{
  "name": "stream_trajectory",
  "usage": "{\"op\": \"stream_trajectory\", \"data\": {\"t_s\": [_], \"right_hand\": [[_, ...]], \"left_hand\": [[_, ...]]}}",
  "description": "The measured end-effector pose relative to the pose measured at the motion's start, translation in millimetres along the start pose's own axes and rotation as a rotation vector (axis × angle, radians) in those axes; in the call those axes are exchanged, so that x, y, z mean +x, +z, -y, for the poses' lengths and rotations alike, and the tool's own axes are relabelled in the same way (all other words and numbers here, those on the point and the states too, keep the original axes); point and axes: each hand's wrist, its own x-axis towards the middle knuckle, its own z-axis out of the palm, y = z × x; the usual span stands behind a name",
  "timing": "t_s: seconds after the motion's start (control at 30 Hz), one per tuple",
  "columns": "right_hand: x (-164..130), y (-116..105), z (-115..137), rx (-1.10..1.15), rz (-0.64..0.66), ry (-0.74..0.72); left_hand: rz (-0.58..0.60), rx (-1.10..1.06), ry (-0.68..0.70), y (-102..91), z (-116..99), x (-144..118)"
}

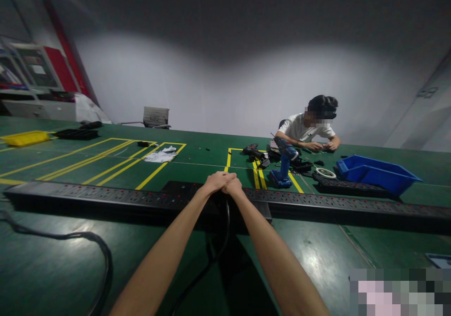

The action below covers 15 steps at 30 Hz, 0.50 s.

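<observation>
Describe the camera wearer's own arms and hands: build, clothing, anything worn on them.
The bare, ungloved left hand and bare, ungloved right hand join a slender left forearm and slender right forearm, each narrowing towards the wrist. No sleeve, watch, bracelet or marking shows on either. Rings are too small to make out.

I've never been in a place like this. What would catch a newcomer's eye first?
Probably the left hand and right hand, meeting mid-picture over long black bars dotted with red. Beyond the bars, to the right, a blue drill stands upright, with a bright blue bin farther right. Behind the drill, a person in white bends over the green table.
</observation>
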Motion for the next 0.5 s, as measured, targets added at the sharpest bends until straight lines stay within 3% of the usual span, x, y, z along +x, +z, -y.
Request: {"op": "stream_trajectory", "data": {"t_s": [0.23,0.5], "right_hand": [[-7,-4,2,-0.043,-0.005,0.002],[-10,-5,2,-0.046,-0.035,0.015]], "left_hand": [[-0.006,0.059,0.033,2.4,4,-9],[-0.175,0.207,0.207,11.7,13,-30]]}}
